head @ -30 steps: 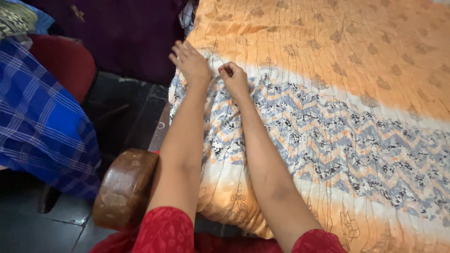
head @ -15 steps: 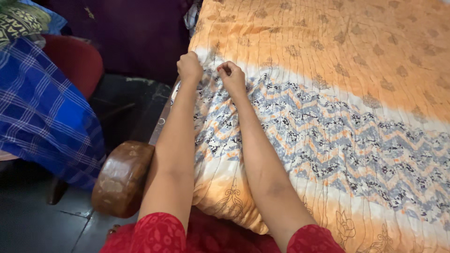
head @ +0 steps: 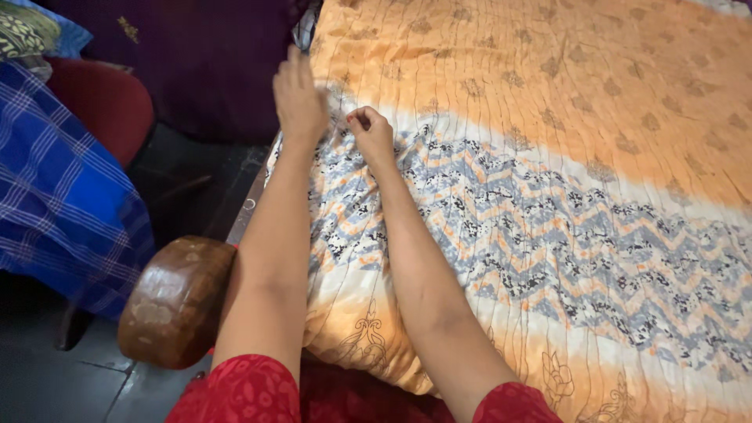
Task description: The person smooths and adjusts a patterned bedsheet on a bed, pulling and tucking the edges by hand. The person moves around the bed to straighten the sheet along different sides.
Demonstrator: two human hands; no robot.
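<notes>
Step in hand, as judged: working the quilt [head: 548,157] along its left edge, where the orange field meets the white-and-grey zigzag band. The quilt lies spread flat across the bed, filling the frame from the left edge to the right. Left hand [head: 298,98] is extended forward, fingers straight and pressed together, palm laid flat on the cloth at the bed's left edge near the far corner. Right hand [head: 370,135] sits just beside it, further in from the edge, curled into a loose fist with thumb and fingertips pinching a small fold of the fabric; whether a needle or thread is held there cannot be told. Both forearms run roughly parallel from the near edge, red sleeves [head: 251,392] at the elbows. The next move likely calls for holding the cloth taut under the flat hand while the pinch is drawn. A brown wooden bedpost [head: 176,301] marks the near-left corner; blue checked cloth [head: 63,196] hangs well apart to the left
</notes>
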